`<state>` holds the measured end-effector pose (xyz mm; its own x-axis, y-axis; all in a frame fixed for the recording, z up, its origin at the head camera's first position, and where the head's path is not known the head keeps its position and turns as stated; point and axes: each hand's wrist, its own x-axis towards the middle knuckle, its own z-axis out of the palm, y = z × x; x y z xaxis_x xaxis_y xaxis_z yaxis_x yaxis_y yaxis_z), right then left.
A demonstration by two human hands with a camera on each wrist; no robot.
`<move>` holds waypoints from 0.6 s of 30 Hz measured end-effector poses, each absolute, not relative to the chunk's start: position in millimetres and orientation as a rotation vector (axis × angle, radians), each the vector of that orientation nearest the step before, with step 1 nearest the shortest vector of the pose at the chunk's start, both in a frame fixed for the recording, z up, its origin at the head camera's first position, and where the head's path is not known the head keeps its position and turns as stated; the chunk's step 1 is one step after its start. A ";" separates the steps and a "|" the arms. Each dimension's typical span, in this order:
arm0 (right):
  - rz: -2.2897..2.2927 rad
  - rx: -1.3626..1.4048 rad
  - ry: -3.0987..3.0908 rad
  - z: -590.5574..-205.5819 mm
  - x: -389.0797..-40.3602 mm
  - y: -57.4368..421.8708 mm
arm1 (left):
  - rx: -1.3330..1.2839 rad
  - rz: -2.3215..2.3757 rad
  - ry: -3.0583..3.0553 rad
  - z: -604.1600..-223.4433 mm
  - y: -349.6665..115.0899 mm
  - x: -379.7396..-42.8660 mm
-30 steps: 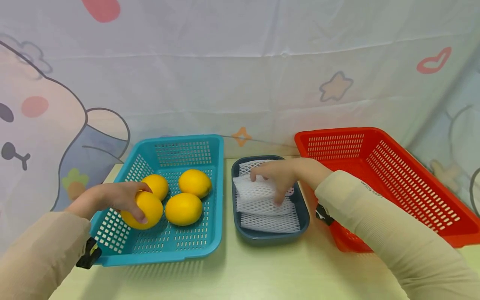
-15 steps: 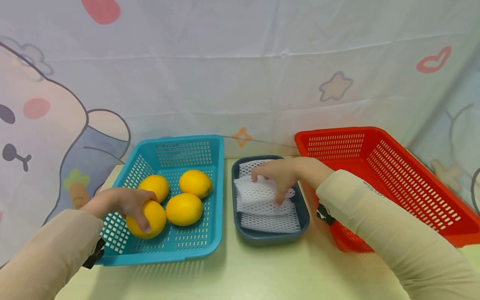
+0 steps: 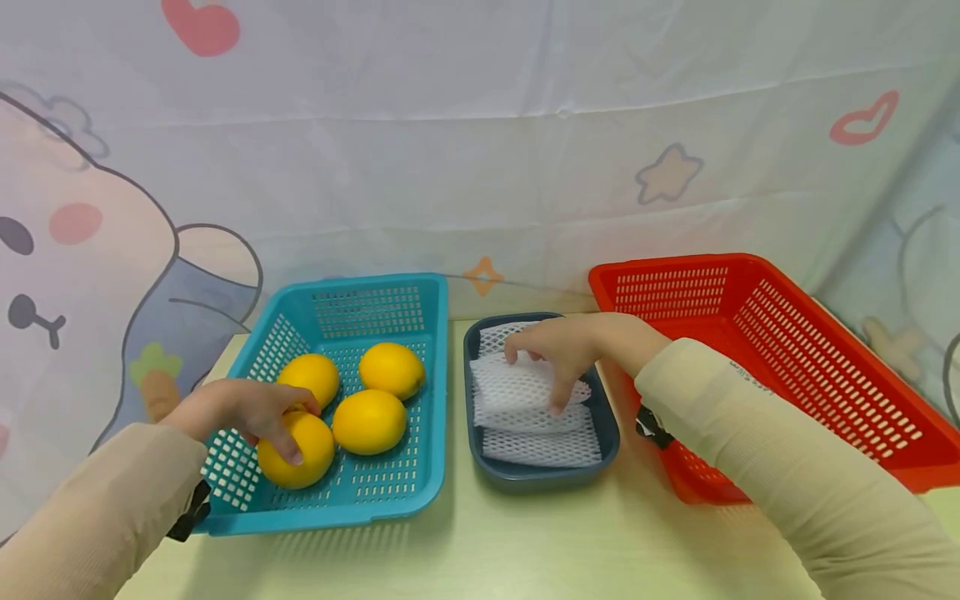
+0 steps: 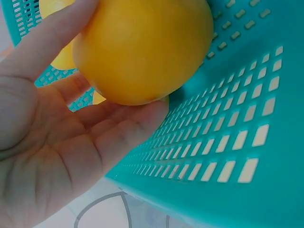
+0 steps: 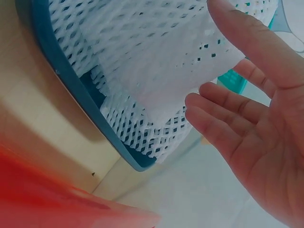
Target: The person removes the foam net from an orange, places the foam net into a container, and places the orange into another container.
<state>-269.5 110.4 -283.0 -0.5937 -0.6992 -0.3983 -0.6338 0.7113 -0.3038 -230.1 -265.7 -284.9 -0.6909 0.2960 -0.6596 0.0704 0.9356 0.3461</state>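
My left hand grips a yellow lemon over the near left part of the blue-green basket. In the left wrist view, fingers and thumb curve round that lemon; whether it touches the basket floor cannot be told. Several other lemons lie in the basket beside it. My right hand reaches over the dark blue tray and holds the top white foam net sleeve between thumb and fingers. More foam nets lie under it.
A red perforated basket stands right of the tray, partly behind my right forearm. A printed cloth hangs behind everything. Pale table top shows in front.
My left hand has moved the lemon slightly right and toward me, lower in the basket. The top foam net has shifted slightly right under my nearly still right hand.
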 end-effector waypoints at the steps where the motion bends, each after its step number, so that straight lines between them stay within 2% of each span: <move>1: -0.183 -1.014 2.423 -282.7 -269.7 110.7 | 0.263 0.383 2.315 -284.6 -266.4 -230.2; 18: -0.187 -1.069 2.489 -273.1 -270.5 121.2 | 0.256 0.396 2.327 -282.3 -270.6 -232.0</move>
<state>-270.5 121.2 -273.1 -0.6145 -0.7179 -0.3272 -0.6608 0.6949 -0.2836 -232.0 -270.6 -282.3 -0.7000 0.2973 -0.6493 0.0661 0.9323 0.3557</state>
